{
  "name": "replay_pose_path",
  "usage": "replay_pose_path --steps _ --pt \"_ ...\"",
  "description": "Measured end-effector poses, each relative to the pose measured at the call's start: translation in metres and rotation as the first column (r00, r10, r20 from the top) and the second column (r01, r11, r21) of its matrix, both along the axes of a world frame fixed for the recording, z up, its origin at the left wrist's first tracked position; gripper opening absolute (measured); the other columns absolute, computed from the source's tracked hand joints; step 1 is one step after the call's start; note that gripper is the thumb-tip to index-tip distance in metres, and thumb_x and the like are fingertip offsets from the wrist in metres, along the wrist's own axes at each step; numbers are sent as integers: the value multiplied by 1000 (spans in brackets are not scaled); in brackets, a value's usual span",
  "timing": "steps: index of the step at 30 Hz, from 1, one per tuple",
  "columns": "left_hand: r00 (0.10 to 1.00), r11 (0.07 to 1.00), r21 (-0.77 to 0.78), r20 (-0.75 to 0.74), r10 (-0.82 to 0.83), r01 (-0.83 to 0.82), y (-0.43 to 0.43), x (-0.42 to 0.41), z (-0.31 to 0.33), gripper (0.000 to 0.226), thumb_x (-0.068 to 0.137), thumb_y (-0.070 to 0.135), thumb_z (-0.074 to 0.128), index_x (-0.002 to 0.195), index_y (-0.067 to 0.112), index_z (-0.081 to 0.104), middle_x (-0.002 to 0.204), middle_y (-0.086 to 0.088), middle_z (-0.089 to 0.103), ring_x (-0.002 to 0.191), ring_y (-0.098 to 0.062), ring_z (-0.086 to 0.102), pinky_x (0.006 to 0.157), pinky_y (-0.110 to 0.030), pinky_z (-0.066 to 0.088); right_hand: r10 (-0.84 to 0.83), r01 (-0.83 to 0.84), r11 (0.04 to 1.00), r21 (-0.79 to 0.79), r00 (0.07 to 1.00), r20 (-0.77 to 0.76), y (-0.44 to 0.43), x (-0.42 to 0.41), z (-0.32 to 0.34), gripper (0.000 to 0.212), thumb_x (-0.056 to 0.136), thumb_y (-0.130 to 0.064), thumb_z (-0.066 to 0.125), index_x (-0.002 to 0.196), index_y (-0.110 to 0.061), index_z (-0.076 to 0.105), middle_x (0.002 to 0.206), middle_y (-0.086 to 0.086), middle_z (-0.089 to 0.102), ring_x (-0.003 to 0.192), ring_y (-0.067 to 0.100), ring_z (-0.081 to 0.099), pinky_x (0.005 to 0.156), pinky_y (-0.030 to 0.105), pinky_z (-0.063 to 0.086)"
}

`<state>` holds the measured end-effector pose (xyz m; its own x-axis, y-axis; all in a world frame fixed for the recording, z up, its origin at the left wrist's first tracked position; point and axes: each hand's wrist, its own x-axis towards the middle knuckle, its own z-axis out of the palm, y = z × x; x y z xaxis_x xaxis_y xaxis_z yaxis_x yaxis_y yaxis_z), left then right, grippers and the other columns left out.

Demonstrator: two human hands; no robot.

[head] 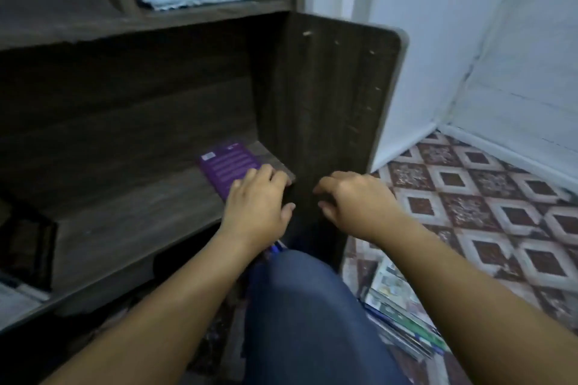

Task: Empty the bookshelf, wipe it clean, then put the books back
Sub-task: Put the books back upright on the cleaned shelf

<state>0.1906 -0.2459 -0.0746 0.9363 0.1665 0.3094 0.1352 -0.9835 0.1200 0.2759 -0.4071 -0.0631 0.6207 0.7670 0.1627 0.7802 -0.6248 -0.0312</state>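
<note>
Head view: left hand (256,200), fingers relaxed, rests on the near end of the book (228,162), which lies front-to-back at the shelf (125,212)'s right edge; right hand (353,200) loosely curled, empty.

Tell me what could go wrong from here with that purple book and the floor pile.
1. The purple book lies flat near the front edge of the shelf, with only the left hand resting on its near corner; a careless push may tip it off.
2. The pile of books sits on the floor right beside the knee; shifting the leg could scatter it.
</note>
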Motion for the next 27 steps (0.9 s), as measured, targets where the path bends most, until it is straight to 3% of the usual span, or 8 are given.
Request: replay_pose_path --steps 5,10,14,18,27 --pt "967 977 -56 -143 -210 204 -75 45 -34 39 87 37 62 122 22 51 117 2 51 109 -21 50 89 -38 45 -184 173 982 -78 970 -157 -90 29 -42 29 94 -33 52 120 -24 60 114 3 65 102 25 62 82 38 53" --pt "853 929 -53 -380 -358 366 -135 100 -80 40 89 36 60 124 21 48 123 0 49 114 -21 49 88 -36 46 -329 282 940 -192 899 -289 -159 58 -108 30 98 -31 50 126 -22 56 121 5 61 104 27 59 78 37 52" --pt "786 913 -130 -473 -399 386 -166 134 -122 50 90 34 61 134 22 39 131 -1 46 118 -24 47 91 -37 46 -414 331 904 -271 837 -359 -185 75 -167 34 97 -27 53 131 -22 53 126 6 57 107 28 58 78 37 50" --pt "730 899 -113 -545 -413 424 -184 161 -162 51 90 33 61 133 21 36 124 -4 45 111 -25 46 88 -40 48 -485 347 864 -364 768 -418 -198 85 -230 40 92 -19 59 131 -19 53 130 9 53 111 30 55 81 39 51" --pt "692 935 -109 -645 -324 337 -173 202 -246 69 87 31 62 145 22 25 134 -4 41 121 -25 40 96 -40 42 -588 354 770 -531 715 -377 -198 108 -334 54 92 -12 54 142 -14 35 145 15 35 131 34 36 105 45 37"
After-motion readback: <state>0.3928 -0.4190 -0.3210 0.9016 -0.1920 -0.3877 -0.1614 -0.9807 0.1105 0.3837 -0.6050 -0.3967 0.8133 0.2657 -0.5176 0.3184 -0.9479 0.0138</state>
